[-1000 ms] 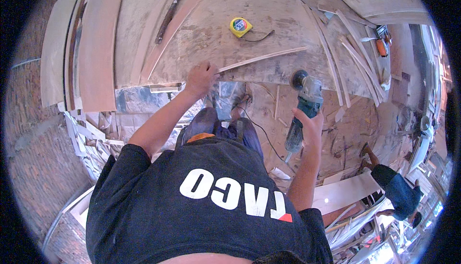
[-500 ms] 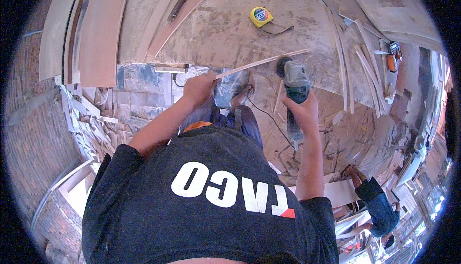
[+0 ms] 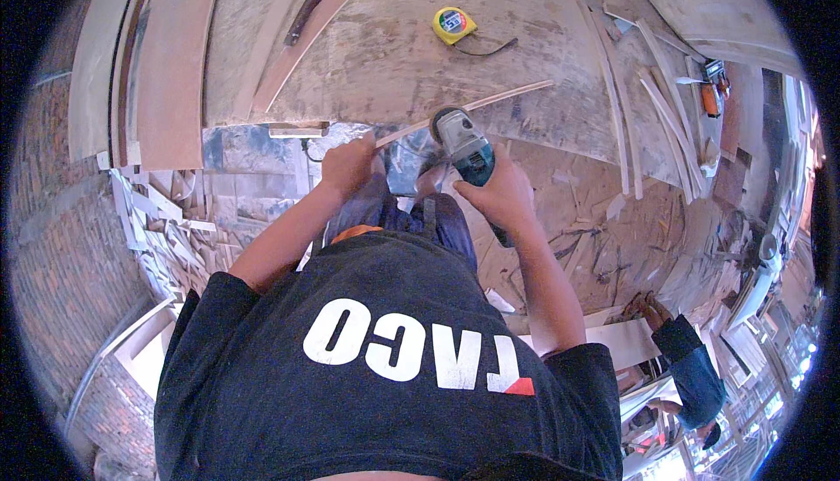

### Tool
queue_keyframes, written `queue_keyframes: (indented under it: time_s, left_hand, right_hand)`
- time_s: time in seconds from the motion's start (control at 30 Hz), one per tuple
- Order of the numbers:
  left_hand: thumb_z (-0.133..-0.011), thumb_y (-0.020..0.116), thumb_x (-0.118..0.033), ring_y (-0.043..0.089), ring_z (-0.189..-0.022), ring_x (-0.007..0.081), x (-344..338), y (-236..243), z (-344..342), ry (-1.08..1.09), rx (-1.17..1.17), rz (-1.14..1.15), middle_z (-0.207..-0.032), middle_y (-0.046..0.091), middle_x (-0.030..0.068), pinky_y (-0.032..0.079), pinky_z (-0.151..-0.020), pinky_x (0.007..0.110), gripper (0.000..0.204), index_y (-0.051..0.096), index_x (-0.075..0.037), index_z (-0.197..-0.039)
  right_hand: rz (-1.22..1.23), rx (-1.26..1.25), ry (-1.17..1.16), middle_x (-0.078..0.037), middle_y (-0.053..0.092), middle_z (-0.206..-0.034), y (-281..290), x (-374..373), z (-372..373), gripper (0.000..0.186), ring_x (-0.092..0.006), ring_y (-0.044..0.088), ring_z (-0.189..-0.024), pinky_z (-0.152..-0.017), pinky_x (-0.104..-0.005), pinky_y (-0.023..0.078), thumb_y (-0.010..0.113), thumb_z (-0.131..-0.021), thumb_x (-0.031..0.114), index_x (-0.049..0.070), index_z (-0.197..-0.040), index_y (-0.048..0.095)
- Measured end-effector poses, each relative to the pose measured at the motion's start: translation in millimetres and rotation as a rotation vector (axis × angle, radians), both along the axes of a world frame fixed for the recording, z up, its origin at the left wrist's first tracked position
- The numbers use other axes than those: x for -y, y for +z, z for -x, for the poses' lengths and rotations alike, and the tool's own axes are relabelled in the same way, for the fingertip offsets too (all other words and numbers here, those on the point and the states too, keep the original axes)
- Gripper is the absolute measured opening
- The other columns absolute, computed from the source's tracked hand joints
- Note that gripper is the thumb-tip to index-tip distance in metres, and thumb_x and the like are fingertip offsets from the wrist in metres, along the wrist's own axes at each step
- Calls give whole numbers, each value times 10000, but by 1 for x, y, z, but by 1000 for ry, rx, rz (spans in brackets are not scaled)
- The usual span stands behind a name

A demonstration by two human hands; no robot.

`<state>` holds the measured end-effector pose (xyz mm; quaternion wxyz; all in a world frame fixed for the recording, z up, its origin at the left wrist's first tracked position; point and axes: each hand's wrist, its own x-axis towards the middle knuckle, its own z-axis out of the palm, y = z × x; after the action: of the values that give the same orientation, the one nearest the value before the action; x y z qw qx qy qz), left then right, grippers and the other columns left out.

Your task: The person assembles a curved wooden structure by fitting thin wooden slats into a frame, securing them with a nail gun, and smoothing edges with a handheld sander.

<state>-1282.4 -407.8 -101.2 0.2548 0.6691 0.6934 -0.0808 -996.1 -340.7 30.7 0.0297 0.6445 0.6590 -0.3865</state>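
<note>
My left hand (image 3: 349,164) grips the near end of a thin wooden strip (image 3: 512,92), which slants up to the right over the front edge of a worn wooden workbench (image 3: 394,52). Closed around the body of a teal and grey angle grinder (image 3: 472,153) is my right hand (image 3: 506,191). The grinder's round disc head lies against the strip, about a third of the way along from my left hand. Where exactly disc and wood meet is too small to tell.
On the bench lies a yellow tape measure (image 3: 454,24) with its dark strap. Long boards (image 3: 179,61) rest at the left, loose strips (image 3: 669,122) at the right. An orange tool (image 3: 711,101) sits far right. Wood scraps litter the floor. Another person (image 3: 691,376) bends at lower right.
The grinder has moved left along the strip, toward my left hand, and is now more tilted. My left hand still holds the strip's near end. The view has shifted slightly.
</note>
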Motion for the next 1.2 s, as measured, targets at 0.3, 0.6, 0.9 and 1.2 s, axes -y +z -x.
queue_keyframes:
  time_s: [0.3, 0.6, 0.9, 1.2]
  left_hand:
    - [-961, 569, -257, 740, -778, 394, 1, -11, 3, -12, -17, 20, -865, 734, 161, 572, -654, 565, 217, 551, -90, -1100]
    - [-977, 561, -272, 740, -763, 390, 1, -7, 0, -14, -38, -4, -873, 736, 160, 575, -651, 559, 203, 562, -102, -1087]
    - [-1004, 550, -287, 715, -733, 425, 7, -12, 4, -36, 33, -85, -814, 709, 193, 546, -592, 568, 238, 551, -62, -1083]
    - [-1017, 535, -301, 706, -728, 438, 8, -15, 5, -22, 62, -91, -818, 704, 203, 530, -597, 585, 219, 545, -93, -1086]
  right_hand:
    - [-107, -32, -127, -260, 701, -1188, -29, -22, -60, 862, -436, 677, -1117, -946, -498, 534, 863, -674, 494, 26, -1335, 569]
    - [-159, -217, -256, -76, 725, -948, -36, -63, -110, 582, -191, 663, -844, -800, -362, 537, 912, -679, 271, 6, -1137, 669]
    - [-76, -194, -510, -180, 752, -1002, -18, -75, -120, 551, -319, 730, -919, -831, -429, 557, 893, -696, 276, 0, -1128, 691]
    - [-10, -27, -1, -265, 717, -1112, -12, 4, -7, 779, -441, 697, -1046, -913, -506, 550, 849, -670, 490, 16, -1247, 626]
